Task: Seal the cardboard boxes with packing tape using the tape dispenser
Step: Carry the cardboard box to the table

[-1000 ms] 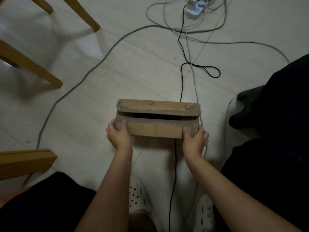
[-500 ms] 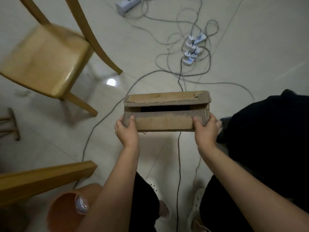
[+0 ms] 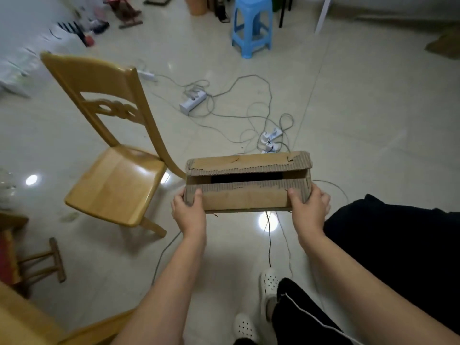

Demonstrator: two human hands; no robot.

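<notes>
we hold the cardboard box (image 3: 246, 181) up in front of us over the floor (image 3: 361, 125), left hand (image 3: 189, 212) gripping its left end, right hand (image 3: 309, 210) gripping its right end, thumbs on the near flap; a dark gap shows between the flaps. a wooden chair (image 3: 112, 155) stands to the left.

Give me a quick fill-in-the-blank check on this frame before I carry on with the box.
1. The cardboard box is held by ____ hands: left hand, right hand.
2. Between the box's top flaps there is a dark ____.
3. The wooden chair stands to the box's ____.
4. The plastic stool is coloured ____.

Missing words: both; gap; left; blue
</notes>
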